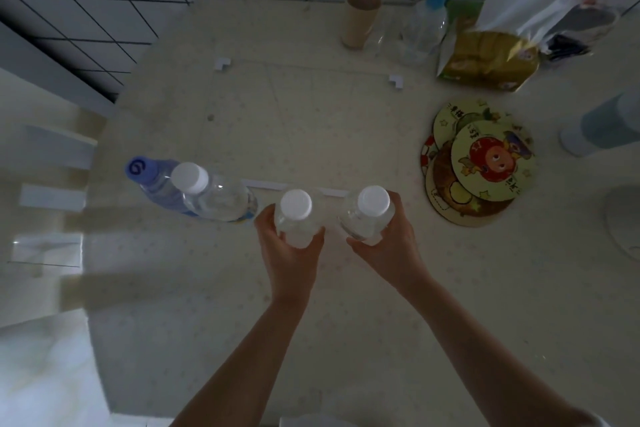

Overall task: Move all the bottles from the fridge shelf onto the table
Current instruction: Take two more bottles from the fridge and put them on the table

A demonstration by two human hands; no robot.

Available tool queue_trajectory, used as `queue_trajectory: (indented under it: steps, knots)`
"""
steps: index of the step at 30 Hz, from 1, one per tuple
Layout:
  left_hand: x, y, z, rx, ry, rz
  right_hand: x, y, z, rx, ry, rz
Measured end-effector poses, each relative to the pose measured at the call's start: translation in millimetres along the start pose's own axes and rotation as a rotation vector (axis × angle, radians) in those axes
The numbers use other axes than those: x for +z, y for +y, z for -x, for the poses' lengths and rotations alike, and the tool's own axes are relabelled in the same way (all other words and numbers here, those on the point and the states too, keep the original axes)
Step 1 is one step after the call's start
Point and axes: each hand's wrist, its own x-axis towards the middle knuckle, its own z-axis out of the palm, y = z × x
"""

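My left hand (289, 246) and right hand (388, 239) each wrap fingers around a clear bottle (295, 218) standing on the desk (311, 114). They look light and slippery; I'd hold mid-body.

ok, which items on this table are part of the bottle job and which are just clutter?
Job:
blue-capped bottle
white-capped bottle
bottle in left hand
bottle in right hand

Clutter:
cardboard tube
spray bottle
snack bag
cartoon coasters
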Motion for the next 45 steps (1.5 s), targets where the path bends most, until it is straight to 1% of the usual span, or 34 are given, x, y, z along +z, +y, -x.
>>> queue_trajectory:
  steps: [4,7,12,14,17,19,23,27,30,35,39,41,45]
  knots:
    - [-3,0,-2,0.002,-0.012,-0.004,-2,2,0,0.032,-0.027,-0.018]
    - [-5,-3,-3,0.008,-0.036,-0.051,-2,4,0,0.043,-0.043,-0.027]
    - [-9,-13,-1,-0.058,-0.059,-0.055,3,13,4,0.066,-0.026,-0.066]
    - [-13,-19,3,-0.079,-0.095,-0.078,6,14,9,0.084,0.011,-0.041]
    - [-24,-20,11,-0.127,-0.122,-0.077,5,14,24,0.146,0.011,-0.003]
    - [-36,-15,16,-0.118,-0.132,-0.097,2,11,34,0.163,0.027,0.009]
    - [-68,-8,42,-0.037,-0.209,-0.166,2,9,55,0.095,0.094,0.027]
    - [-112,-8,75,-0.002,-0.184,-0.193,11,3,85,0.070,0.071,0.015]
    - [-154,-8,101,0.020,-0.140,-0.206,27,-7,116,0.001,0.006,0.031]
    - [-241,-21,162,-0.018,0.000,-0.171,75,-36,186,-0.142,-0.134,0.036]
    - [-319,-36,233,-0.081,0.111,-0.166,120,-64,266,-0.216,-0.317,0.061]
    - [-361,-44,277,-0.102,0.208,-0.159,145,-77,318,-0.245,-0.430,0.074]
    - [-421,-55,342,-0.162,0.395,-0.113,183,-94,397,-0.290,-0.633,0.103]
